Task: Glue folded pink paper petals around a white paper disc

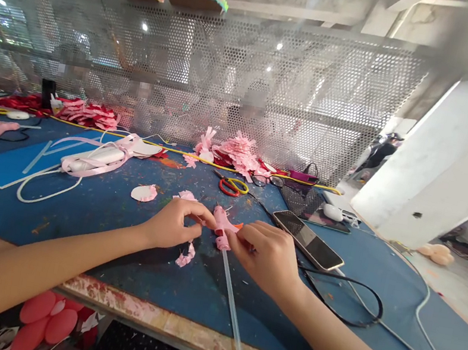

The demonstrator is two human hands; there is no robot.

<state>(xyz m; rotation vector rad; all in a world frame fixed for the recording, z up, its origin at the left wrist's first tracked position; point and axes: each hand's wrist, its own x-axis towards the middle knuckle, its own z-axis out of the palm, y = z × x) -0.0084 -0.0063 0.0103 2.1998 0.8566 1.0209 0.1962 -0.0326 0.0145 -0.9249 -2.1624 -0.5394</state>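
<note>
A pink hot glue gun [222, 219] points away from me over the blue table, and a long clear glue stick [233, 307] runs from its rear toward the front edge. My right hand [269, 256] is closed at the gun's right side, its fingers bent around the handle area, which they mostly cover. From the left, my left hand [175, 222] reaches to the gun's body with thumb and fingers pinched together. Whatever lies between those fingertips is too small to make out. Beside the left hand are crinkled pink paper pieces [186, 255] and a white disc with pink edging [144, 192].
Scissors [233, 186] lie beyond the gun. A phone [308, 239], a tablet [308, 205] and looped cables are at right. Pink petal stacks [237, 154] sit by the perforated screen [215, 75]. A ribbon-wrapped white power strip [96, 160] rests on a blue board [5, 162].
</note>
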